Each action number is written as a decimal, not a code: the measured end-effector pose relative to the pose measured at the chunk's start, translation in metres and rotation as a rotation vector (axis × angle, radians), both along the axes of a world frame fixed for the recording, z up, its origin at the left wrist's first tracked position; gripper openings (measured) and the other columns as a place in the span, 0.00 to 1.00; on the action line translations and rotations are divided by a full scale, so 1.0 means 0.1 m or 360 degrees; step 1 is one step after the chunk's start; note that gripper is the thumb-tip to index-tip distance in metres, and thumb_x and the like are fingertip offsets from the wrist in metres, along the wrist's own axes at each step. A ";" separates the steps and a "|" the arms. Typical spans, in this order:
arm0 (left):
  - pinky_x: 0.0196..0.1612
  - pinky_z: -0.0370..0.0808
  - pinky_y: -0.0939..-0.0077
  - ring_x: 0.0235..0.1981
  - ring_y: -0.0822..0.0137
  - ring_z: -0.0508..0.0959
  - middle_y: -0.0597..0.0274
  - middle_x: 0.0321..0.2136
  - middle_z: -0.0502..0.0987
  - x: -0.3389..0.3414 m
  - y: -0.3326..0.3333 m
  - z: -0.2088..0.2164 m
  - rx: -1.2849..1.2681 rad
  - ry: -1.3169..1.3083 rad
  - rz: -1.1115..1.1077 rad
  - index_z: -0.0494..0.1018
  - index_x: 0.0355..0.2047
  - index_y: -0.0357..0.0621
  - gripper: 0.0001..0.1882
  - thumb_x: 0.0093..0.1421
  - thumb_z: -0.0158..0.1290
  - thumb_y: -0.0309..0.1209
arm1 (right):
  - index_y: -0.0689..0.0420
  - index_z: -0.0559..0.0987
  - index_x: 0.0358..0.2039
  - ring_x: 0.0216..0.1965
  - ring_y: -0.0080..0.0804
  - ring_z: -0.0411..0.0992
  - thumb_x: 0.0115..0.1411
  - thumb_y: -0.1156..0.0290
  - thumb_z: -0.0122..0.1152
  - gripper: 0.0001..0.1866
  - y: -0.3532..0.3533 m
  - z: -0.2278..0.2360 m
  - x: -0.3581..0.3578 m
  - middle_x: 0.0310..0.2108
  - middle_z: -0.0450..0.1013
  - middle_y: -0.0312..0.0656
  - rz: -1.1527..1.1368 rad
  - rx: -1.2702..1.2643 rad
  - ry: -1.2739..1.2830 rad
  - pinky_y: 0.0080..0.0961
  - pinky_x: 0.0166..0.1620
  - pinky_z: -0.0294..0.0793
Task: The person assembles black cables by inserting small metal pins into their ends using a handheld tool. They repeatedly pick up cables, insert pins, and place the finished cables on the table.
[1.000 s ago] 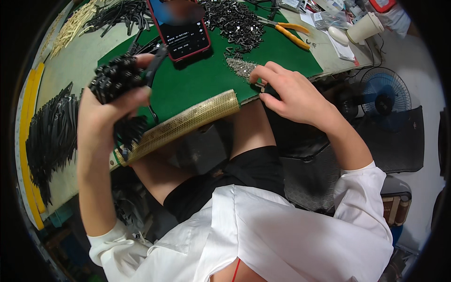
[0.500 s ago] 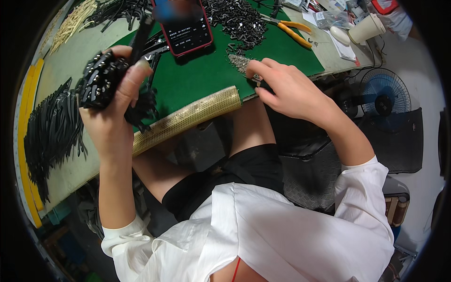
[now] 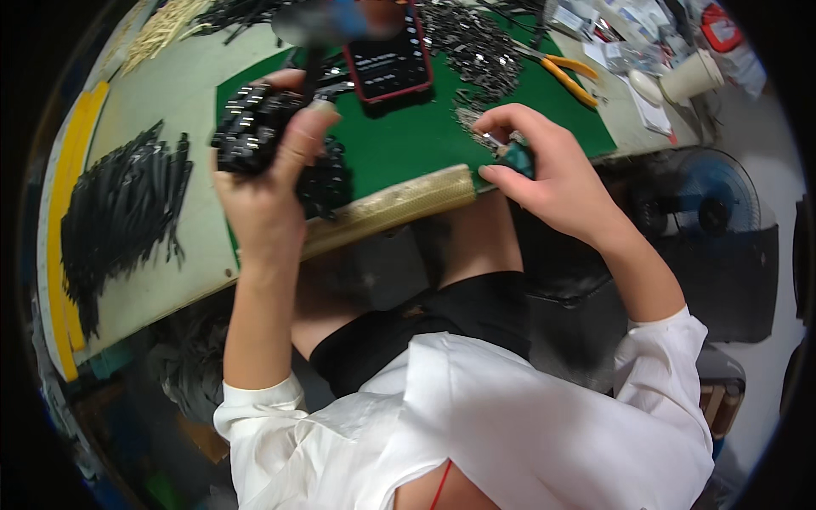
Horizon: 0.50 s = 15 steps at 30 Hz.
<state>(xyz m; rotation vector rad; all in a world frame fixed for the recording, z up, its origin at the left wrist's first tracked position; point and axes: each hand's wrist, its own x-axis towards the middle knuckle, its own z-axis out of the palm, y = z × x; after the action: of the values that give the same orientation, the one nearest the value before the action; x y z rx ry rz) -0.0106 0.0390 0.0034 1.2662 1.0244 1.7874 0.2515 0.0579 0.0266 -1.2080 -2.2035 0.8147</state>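
Note:
My left hand [image 3: 276,140] is wrapped round a thick bundle of glossy black strips [image 3: 253,123], raised over the left part of the green mat [image 3: 399,153]. More black strips dangle below the fist. My right hand [image 3: 544,166], near the mat's front right corner, has its thumb and fingers curled round a small teal-and-dark object [image 3: 515,158]. A shiny metal bit shows at the fingertips; its kind I cannot make out. Just beyond those fingertips lies a little heap of tiny grey metal parts [image 3: 466,117].
A gold mesh-patterned roll [image 3: 408,200] lines the mat's front edge. Behind are a phone with a red case [image 3: 389,64], a heap of small black pieces [image 3: 480,55] and orange-handled pliers [image 3: 568,76]. Black strips [image 3: 123,221] lie left; a white cup [image 3: 690,76] stands right, above a fan [image 3: 714,195].
The view has shifted, so the table sits further right in the picture. My right hand has drawn back slightly from the grey heap, and the teal object now shows. The left keeps its bundle.

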 end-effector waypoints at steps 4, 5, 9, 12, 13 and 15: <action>0.35 0.73 0.84 0.30 0.78 0.76 0.67 0.33 0.79 0.18 -0.12 0.17 -0.0175 0.0225 -0.0168 0.77 0.42 0.38 0.19 0.52 0.69 0.29 | 0.60 0.73 0.53 0.20 0.13 0.67 0.55 0.74 0.68 0.24 -0.03 0.29 -0.40 0.39 0.74 0.35 -0.0095 -0.0639 0.1088 0.10 0.21 0.64; 0.40 0.74 0.81 0.35 0.76 0.77 0.66 0.35 0.80 0.19 -0.10 0.14 -0.0060 0.0230 -0.0199 0.77 0.44 0.38 0.20 0.52 0.69 0.28 | 0.61 0.73 0.53 0.20 0.13 0.67 0.55 0.74 0.68 0.25 -0.02 0.34 -0.54 0.38 0.74 0.35 -0.0051 -0.0578 0.1237 0.10 0.21 0.64; 0.43 0.75 0.80 0.37 0.76 0.78 0.63 0.36 0.80 0.15 -0.16 0.17 0.0053 0.0402 -0.0250 0.76 0.45 0.39 0.21 0.51 0.69 0.24 | 0.61 0.72 0.55 0.20 0.13 0.67 0.57 0.74 0.68 0.25 -0.02 0.35 -0.83 0.37 0.74 0.34 -0.0115 -0.0497 0.1384 0.10 0.21 0.63; 0.41 0.75 0.82 0.34 0.77 0.78 0.66 0.31 0.80 -0.10 -0.27 0.25 -0.0131 0.0425 -0.0226 0.76 0.46 0.40 0.21 0.52 0.68 0.24 | 0.61 0.71 0.52 0.21 0.14 0.66 0.57 0.78 0.67 0.23 -0.02 0.30 -0.79 0.35 0.73 0.36 -0.0288 -0.0389 0.1658 0.10 0.22 0.64; 0.41 0.74 0.82 0.34 0.77 0.77 0.66 0.31 0.80 -0.21 -0.27 0.26 -0.0148 0.0448 -0.0163 0.77 0.45 0.39 0.20 0.52 0.68 0.24 | 0.60 0.70 0.54 0.19 0.15 0.64 0.58 0.78 0.65 0.23 -0.01 0.30 -0.73 0.35 0.73 0.35 -0.0313 -0.0397 0.1739 0.11 0.21 0.62; 0.39 0.74 0.79 0.32 0.75 0.77 0.65 0.30 0.80 -0.60 -0.22 0.32 0.0104 0.0959 0.0336 0.78 0.42 0.41 0.17 0.52 0.68 0.26 | 0.60 0.70 0.53 0.18 0.15 0.64 0.59 0.79 0.64 0.22 -0.01 0.24 -0.59 0.34 0.72 0.35 -0.0351 -0.0433 0.1722 0.12 0.20 0.60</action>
<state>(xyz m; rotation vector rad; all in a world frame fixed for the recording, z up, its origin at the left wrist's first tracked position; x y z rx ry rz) -0.0705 0.0171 0.0358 1.8577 1.4790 1.6274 0.1925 0.0571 0.0502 -0.7810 -1.0902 1.2930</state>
